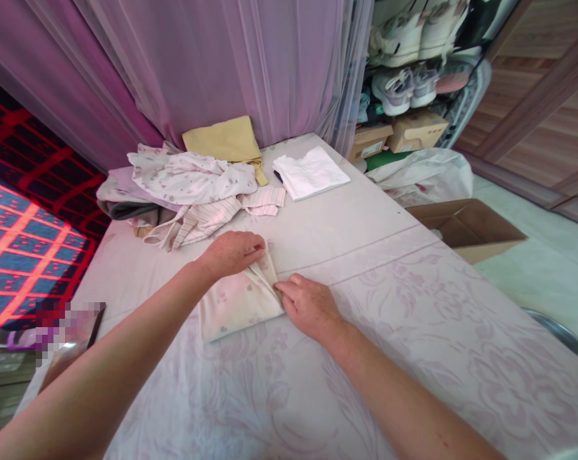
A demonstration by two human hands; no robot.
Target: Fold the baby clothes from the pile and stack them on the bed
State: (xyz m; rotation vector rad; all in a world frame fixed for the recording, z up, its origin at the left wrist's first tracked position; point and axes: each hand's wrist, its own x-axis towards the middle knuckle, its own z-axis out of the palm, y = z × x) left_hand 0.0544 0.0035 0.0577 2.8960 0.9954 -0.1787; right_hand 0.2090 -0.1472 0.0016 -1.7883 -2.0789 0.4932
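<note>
Where purple curtains (212, 70) hang, a patterned sheet (413, 306) lies spread.

Hands on cream patterned cloth (238, 303)

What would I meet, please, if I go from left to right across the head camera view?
Dark grey cloth → left hand → right hand → open cardboard box. The cream cloth is left out, since both hands pinch it and overlap it.
</note>
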